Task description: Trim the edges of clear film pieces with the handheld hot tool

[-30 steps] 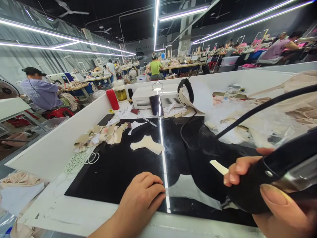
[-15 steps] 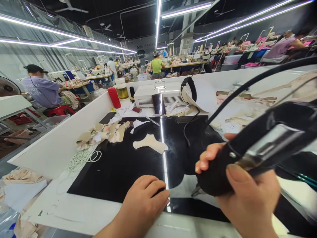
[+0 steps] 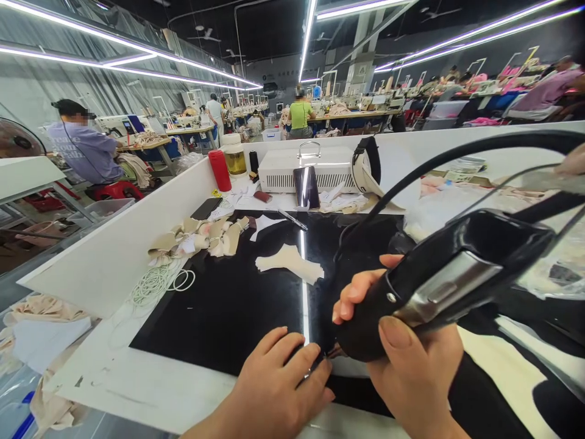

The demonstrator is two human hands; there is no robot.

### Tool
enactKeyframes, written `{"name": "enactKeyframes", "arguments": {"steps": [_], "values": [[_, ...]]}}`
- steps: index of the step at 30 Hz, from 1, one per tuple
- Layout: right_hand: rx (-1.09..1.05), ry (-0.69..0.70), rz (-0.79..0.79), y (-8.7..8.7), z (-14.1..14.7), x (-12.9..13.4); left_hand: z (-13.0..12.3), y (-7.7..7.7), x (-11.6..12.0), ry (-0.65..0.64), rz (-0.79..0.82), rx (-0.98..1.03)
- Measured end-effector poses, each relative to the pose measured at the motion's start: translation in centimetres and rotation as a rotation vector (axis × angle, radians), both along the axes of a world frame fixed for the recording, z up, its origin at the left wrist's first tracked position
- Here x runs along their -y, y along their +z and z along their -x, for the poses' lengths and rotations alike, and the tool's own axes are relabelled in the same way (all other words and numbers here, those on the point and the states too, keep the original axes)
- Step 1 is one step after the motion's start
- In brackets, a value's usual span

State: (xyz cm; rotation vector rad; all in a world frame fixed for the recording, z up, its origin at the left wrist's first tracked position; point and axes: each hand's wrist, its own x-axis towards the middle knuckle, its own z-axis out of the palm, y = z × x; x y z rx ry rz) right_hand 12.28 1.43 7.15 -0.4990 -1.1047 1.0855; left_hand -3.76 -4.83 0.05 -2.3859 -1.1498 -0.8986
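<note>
Right hand [image 3: 418,369] clamped round the black tool [image 3: 439,283], thumb along the near side, fingers wrapped over the far side; left hand [image 3: 283,381] laid palm down at the front of the black mat [image 3: 214,317], fingers slightly apart, not gripping anything visible; whether something sits under its fingertips, cannot tell.

Grey piece [image 3: 354,367] lies on the mat near its front edge, mostly hidden behind the right hand and the tool; the tool's tip [image 3: 336,350] points down-left at its visible end, right beside the left fingers; tip contact with the cloth, cannot tell.

Doing it well, as I judge it: left fingers should press the piece flat, with fingertips drawn back a bit from the tip, since the gap looks very small; tool best held at a low, steady slant so the tip doesn't snag thin cloth; light, even pressure probably beats a hard push; wrist likely steadier if the right forearm has support.

Cable [image 3: 414,167] arches up off the tool's back end, over the right side; slack there should help, a tug could twist the tip; cream piece [image 3: 287,262] lies flat further back, apart from both hands, best left undisturbed; glare strip [image 3: 303,299] on the mat may hide edges, so worth checking the outline from a slight angle.
</note>
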Motion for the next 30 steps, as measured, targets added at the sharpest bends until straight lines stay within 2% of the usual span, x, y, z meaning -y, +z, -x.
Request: {"name": "enactKeyframes", "arguments": {"steps": [15,22,30], "values": [[0.032,-0.016,0.005,-0.4,0.1,0.1,0.0,0.4,0.3,-0.026,-0.056,0.016],[0.015,-0.018,-0.01,-0.3,-0.7,0.4,0.1,1.6,0.3,-0.022,0.121,0.063],[-0.003,0.036,-0.008,-0.7,-0.3,1.1,-0.1,1.6,0.0,-0.019,0.169,0.075]]}}
